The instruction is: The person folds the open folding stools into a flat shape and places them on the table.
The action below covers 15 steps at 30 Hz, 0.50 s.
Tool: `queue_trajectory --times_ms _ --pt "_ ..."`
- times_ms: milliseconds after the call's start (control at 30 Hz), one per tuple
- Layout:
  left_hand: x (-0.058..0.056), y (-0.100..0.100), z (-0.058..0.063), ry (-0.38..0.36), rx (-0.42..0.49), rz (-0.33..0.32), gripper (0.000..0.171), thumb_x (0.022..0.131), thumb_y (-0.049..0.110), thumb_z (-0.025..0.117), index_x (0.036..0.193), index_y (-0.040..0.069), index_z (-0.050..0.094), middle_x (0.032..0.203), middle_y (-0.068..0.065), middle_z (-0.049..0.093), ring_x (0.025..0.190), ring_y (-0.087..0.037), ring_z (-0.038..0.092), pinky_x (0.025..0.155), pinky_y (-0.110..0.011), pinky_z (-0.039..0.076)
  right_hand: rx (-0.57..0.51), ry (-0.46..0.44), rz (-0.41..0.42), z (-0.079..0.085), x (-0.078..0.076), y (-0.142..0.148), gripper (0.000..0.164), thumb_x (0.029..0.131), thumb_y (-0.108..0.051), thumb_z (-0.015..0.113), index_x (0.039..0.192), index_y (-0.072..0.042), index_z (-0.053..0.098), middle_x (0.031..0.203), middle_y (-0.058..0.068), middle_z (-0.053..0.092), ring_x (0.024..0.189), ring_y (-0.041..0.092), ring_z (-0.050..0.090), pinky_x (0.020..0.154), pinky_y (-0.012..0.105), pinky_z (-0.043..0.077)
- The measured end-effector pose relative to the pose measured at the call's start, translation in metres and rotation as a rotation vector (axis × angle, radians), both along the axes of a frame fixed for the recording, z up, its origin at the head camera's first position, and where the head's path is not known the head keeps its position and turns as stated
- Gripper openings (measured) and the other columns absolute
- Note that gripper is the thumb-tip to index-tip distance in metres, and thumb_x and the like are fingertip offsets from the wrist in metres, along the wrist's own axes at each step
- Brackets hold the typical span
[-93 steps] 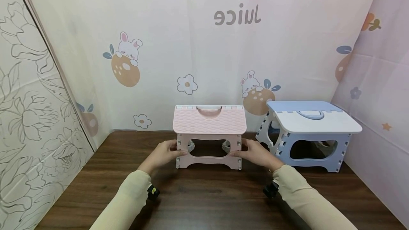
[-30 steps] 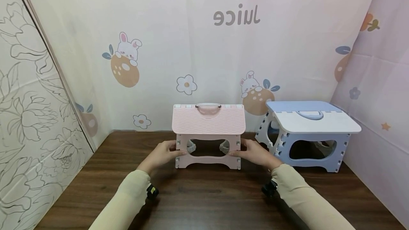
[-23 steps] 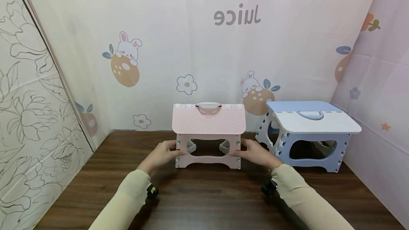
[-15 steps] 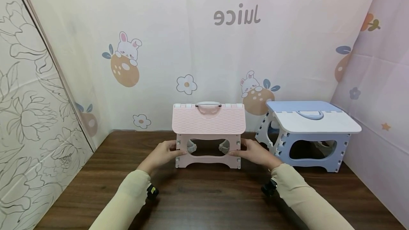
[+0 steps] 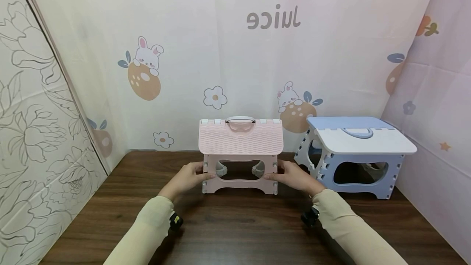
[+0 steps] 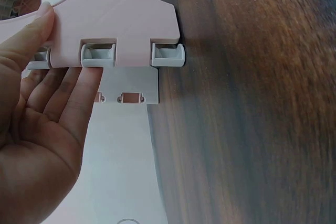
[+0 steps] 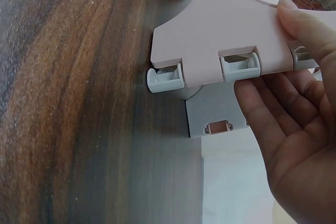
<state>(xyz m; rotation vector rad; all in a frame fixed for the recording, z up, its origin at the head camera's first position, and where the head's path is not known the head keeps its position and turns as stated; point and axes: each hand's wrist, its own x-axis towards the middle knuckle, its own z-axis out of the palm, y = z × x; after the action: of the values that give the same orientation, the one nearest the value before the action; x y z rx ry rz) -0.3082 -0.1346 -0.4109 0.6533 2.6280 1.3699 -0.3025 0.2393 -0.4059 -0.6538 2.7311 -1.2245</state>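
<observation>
The pink stool [image 5: 241, 154] stood near the middle of the dark wood-grain desk [image 5: 235, 232], its far side out of sight behind its own seat. The left hand [image 5: 187, 179] gripped the stool's left end and the right hand [image 5: 294, 177] its right end, each with the thumb laid on the front leg panel and the fingers reaching behind the edge, so the fingertips were hidden in the head view. In the left wrist view the thumb [image 6: 31, 30] pressed on the smooth pink panel while the fingers [image 6: 79, 93] lay nearly straight against the grey hinge lugs; the right wrist view showed the same hold mirrored, thumb [image 7: 304, 24] on the panel and fingers [image 7: 262, 108] under the lugs. Both palms were cut off by the frame edges.

The seat was a ribbed, woven-looking plastic with rounded corners, and a curved handle [image 5: 240, 119] sat in a recess at its top edge. The front panel had a wide oval cutout through which grey inner fittings showed only dimly. To the right, well apart from the hands, stood a blue and white stool [image 5: 355, 154] of smooth plastic with toothed hinge edges; its interior was shadowed. Printed fabric [image 5: 220, 52] with rabbits and flowers hung behind.
</observation>
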Motion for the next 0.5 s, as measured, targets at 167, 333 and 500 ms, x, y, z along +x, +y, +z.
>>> queue_trajectory --times_ms 167,333,500 --pt "0.0001 -0.0002 -0.001 -0.013 0.014 0.004 0.039 0.095 0.036 0.071 0.122 0.008 0.069 0.108 -0.003 0.072 0.095 -0.015 0.067 0.086 -0.041 0.054 -0.004 -0.011 -0.007 -0.0002 0.001 -0.0009 0.065 0.092 -0.043 0.073 0.141 -0.005 0.053 0.125 0.01 0.065 0.104 0.021 0.065 0.086 0.045 0.054" --pt "0.0003 -0.0008 -0.0022 -0.032 0.032 0.008 0.04 0.094 0.036 0.072 0.123 0.008 0.068 0.11 -0.004 0.072 0.097 -0.016 0.067 0.088 -0.043 0.054 0.0 -0.004 -0.004 -0.0005 0.0008 -0.0011 0.067 0.092 -0.044 0.073 0.142 -0.005 0.052 0.126 0.011 0.064 0.106 0.021 0.065 0.086 0.045 0.054" --pt "-0.0007 -0.0006 -0.0014 -0.025 0.026 -0.002 0.039 0.094 0.038 0.072 0.121 0.009 0.069 0.109 -0.002 0.072 0.097 -0.015 0.067 0.087 -0.041 0.053 -0.001 -0.005 0.0 0.0007 0.0001 -0.0004 0.067 0.092 -0.043 0.073 0.143 -0.005 0.052 0.128 0.011 0.063 0.109 0.023 0.064 0.088 0.046 0.054"
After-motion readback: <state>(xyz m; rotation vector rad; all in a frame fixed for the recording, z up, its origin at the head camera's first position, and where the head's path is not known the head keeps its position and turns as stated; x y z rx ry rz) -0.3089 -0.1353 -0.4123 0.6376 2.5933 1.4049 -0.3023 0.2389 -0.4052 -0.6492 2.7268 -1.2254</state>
